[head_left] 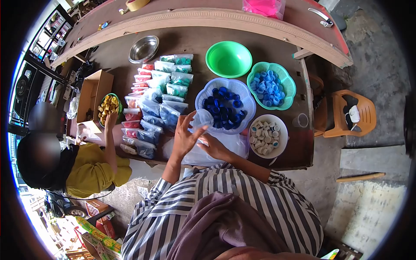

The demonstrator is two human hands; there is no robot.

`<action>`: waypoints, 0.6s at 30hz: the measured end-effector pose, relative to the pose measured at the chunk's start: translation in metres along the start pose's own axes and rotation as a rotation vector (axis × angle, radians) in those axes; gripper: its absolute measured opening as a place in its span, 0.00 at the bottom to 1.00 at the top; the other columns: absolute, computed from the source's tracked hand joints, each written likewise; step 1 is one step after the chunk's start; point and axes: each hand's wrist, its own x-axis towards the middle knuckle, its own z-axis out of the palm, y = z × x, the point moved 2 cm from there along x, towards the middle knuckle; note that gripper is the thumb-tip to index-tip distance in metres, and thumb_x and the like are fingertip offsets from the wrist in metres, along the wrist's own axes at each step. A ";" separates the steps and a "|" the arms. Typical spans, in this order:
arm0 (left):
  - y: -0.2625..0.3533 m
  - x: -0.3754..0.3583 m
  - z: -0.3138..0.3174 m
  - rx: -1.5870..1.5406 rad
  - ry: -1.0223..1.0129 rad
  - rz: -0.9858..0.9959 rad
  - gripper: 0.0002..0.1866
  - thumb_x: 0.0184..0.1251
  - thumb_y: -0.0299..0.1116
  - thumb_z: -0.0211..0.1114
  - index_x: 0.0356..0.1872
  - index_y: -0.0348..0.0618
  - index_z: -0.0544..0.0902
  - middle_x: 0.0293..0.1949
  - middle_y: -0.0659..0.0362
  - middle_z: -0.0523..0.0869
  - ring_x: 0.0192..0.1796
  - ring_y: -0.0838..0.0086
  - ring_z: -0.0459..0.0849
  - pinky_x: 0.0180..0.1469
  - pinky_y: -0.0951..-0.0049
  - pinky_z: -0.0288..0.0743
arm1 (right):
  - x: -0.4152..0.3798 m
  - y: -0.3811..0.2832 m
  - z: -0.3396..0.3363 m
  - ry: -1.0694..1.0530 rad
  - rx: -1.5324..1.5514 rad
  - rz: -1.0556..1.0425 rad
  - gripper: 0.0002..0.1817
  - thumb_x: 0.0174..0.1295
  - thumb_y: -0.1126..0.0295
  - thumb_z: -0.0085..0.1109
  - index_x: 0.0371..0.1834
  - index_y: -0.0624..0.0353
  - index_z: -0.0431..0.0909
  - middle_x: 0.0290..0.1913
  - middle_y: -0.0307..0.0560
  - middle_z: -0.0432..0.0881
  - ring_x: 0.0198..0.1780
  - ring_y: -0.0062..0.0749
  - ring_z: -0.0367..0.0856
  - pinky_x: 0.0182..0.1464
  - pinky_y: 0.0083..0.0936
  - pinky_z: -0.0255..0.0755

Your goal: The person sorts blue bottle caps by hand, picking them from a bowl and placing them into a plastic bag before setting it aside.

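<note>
My left hand [185,138] is closed on a clear plastic cup [203,118], which is tilted over the near-left rim of the lilac basket [200,94]. Dark blue bottle caps [222,104] fill much of that basket. My right hand [214,147] is just below the cup, fingers stretched towards my left thumb; I see nothing held in it. Under my hands lie clear plastic bags [234,145]. To the left are rows of filled bags [169,113] with red, blue and green contents.
Nearby stand a white bowl [284,130] of white caps, a teal basket [293,86] of light blue caps, a green bowl [229,56], a steel bowl [144,48] and another clear cup [300,120]. At left a co-worker [93,169] reaches into gold caps [108,107] beside a carton [93,93].
</note>
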 end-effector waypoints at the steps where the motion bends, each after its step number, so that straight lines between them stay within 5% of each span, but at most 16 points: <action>1: 0.006 0.002 0.003 0.027 0.035 0.068 0.24 0.58 0.30 0.72 0.56 0.40 0.79 0.43 0.50 0.79 0.40 0.63 0.81 0.40 0.68 0.77 | 0.002 -0.005 -0.002 -0.011 -0.148 -0.117 0.26 0.70 0.66 0.57 0.67 0.65 0.65 0.66 0.66 0.70 0.68 0.55 0.69 0.68 0.41 0.64; 3: -0.005 0.006 0.008 0.021 0.008 0.023 0.22 0.57 0.26 0.70 0.55 0.40 0.79 0.42 0.51 0.80 0.37 0.63 0.81 0.39 0.69 0.77 | 0.007 -0.010 -0.009 -0.011 -0.284 -0.261 0.26 0.65 0.71 0.59 0.67 0.64 0.67 0.67 0.64 0.68 0.73 0.54 0.61 0.73 0.42 0.55; 6: -0.014 0.011 0.010 0.028 0.036 0.010 0.19 0.55 0.17 0.64 0.51 0.38 0.79 0.39 0.51 0.80 0.29 0.65 0.80 0.35 0.69 0.75 | 0.012 -0.002 -0.046 0.198 -0.146 -0.184 0.13 0.65 0.73 0.57 0.53 0.60 0.77 0.53 0.54 0.78 0.58 0.47 0.76 0.63 0.41 0.67; 9: -0.015 0.011 0.003 0.029 0.092 -0.017 0.15 0.57 0.18 0.65 0.46 0.37 0.74 0.42 0.52 0.81 0.28 0.69 0.79 0.33 0.72 0.74 | 0.012 0.004 -0.093 0.356 -0.431 -0.132 0.09 0.63 0.74 0.59 0.46 0.57 0.79 0.44 0.48 0.81 0.49 0.44 0.79 0.54 0.42 0.71; 11: -0.009 0.011 0.003 0.009 0.117 -0.042 0.15 0.58 0.18 0.65 0.46 0.37 0.73 0.43 0.52 0.81 0.28 0.68 0.79 0.33 0.70 0.75 | 0.009 0.016 -0.109 0.428 -1.018 -0.016 0.09 0.60 0.72 0.63 0.43 0.57 0.81 0.41 0.48 0.81 0.44 0.44 0.80 0.47 0.42 0.73; 18: 0.002 0.016 0.002 0.190 0.060 0.061 0.07 0.59 0.17 0.62 0.37 0.38 0.80 0.49 0.53 0.82 0.36 0.59 0.86 0.38 0.63 0.79 | 0.022 0.017 -0.123 0.344 -0.887 0.008 0.12 0.54 0.73 0.69 0.42 0.56 0.82 0.40 0.51 0.84 0.46 0.47 0.80 0.49 0.40 0.72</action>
